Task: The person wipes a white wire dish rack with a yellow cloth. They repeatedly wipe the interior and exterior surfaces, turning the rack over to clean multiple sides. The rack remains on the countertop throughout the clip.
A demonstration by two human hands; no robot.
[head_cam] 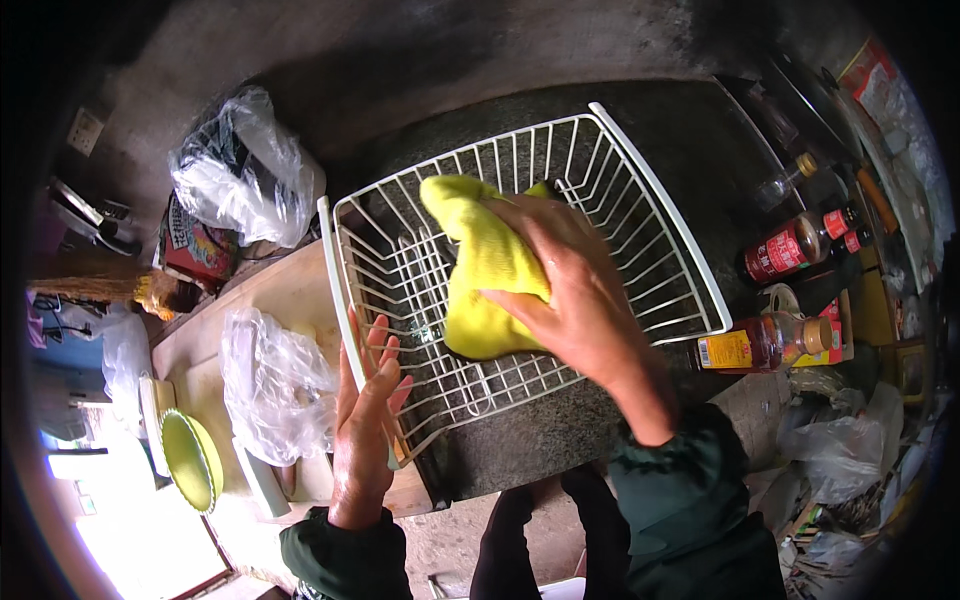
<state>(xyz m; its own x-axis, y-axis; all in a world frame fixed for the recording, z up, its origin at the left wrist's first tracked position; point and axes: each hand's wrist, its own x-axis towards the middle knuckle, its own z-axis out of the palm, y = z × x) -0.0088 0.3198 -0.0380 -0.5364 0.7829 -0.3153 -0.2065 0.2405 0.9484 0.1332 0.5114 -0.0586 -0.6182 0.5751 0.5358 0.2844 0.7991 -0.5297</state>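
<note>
A white wire basket (525, 384) with a rail along each end lies on a dark stone countertop (517, 442). My left hand (369, 409) grips its left end rail, the fingers reaching through the wires from outside. Inside the basket, my right hand (577, 277) holds a bunched yellow-green cloth (487, 277), thumb on the near side and the other fingers over the top. The cloth lies over the wire grid of the basket's bottom and hides part of it. Both hands look wet.
Sauce bottles (784, 251) and a corked bottle (757, 345) stand at the right. A clear plastic bag (277, 382) rests on the wooden surface at left, below a plastic-wrapped object (244, 172). A green basin (191, 461) is at far left. Plastic bags (847, 450) lie lower right.
</note>
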